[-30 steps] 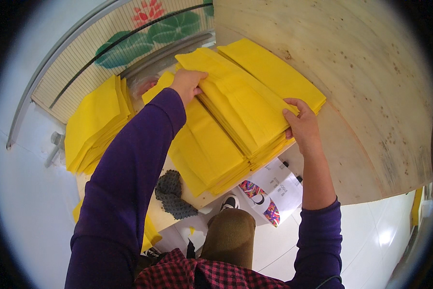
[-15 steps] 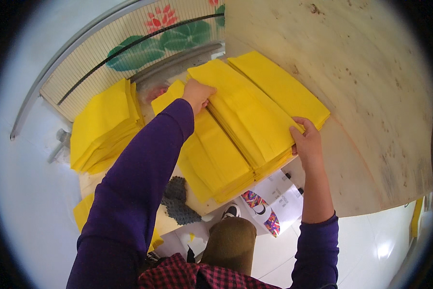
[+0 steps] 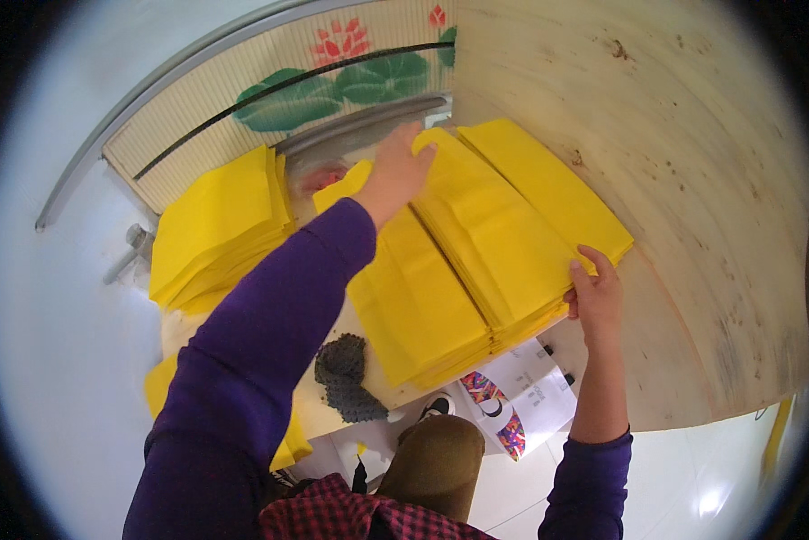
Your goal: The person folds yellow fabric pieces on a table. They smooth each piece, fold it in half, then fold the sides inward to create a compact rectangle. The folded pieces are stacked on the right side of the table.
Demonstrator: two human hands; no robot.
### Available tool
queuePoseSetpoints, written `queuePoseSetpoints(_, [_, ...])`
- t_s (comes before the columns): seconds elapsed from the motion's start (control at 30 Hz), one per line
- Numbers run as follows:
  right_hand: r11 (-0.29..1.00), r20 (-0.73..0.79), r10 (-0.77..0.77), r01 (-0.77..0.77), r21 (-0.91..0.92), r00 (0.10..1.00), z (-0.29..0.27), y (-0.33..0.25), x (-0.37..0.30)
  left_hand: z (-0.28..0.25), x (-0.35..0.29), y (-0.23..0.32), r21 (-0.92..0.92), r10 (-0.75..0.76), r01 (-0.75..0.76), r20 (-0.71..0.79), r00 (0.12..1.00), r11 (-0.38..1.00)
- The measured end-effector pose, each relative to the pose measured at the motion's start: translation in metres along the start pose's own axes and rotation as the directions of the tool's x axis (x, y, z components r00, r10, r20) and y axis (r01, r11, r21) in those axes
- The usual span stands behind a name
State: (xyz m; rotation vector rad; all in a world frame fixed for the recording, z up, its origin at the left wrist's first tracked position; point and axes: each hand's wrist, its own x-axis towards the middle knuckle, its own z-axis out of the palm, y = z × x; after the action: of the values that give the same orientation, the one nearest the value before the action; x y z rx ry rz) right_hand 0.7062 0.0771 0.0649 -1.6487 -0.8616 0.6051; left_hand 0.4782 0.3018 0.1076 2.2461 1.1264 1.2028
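A stack of folded yellow cloth pieces (image 3: pixel 503 229) lies at the middle of a board, between a yellow stack (image 3: pixel 422 301) on its left and another (image 3: pixel 548 184) on its right. My left hand (image 3: pixel 397 175) reaches over the left stack and grips the far left corner of the middle stack's upper cloth with thumb and finger. At the near right corner of that cloth is my right hand (image 3: pixel 598 295), its thumb and index finger closed round the edge. The fingertips underneath are partly hidden.
Another yellow stack (image 3: pixel 220 229) stands at the left, before a lotus-painted slatted panel (image 3: pixel 332 81). A dark grey knitted cloth (image 3: pixel 348 382) lies at the board's near edge. A white printed box (image 3: pixel 530 396) sits below. A tall stained board (image 3: pixel 692 180) rises at the right.
My left hand has moved farther away to the far end of the middle stack. My right hand stays at the near right corner. The whole view has shifted slightly.
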Motion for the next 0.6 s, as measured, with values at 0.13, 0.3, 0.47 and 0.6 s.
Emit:
queuePoseSetpoints(0.13, [1.0, -0.061, -0.02, 0.02, -0.002, 0.998, -0.012, -0.005, -0.019, -0.073, -0.013, 0.008, -0.277, -0.184, 0.194, 0.061, 0.981, 0.941])
queuePoseSetpoints(0.3, [0.989, -0.071, -0.123, 0.128, 0.074, 0.99, -0.012, -0.003, -0.07, -0.177, -0.093, 0.005, -0.165, -0.193, 0.191, 0.004, 0.981, 0.968])
queuePoseSetpoints(0.47, [0.971, 0.034, -0.125, 0.115, 0.211, 0.992, 0.013, 0.006, -0.139, -0.275, -0.207, -0.013, 0.014, -0.271, 0.276, -0.133, 0.953, 0.961])
queuePoseSetpoints(0.6, [0.976, 0.232, -0.14, 0.094, 0.198, 0.962, 0.05, 0.014, -0.187, -0.336, -0.318, -0.02, -0.011, -0.39, 0.397, -0.216, 0.895, 0.918])
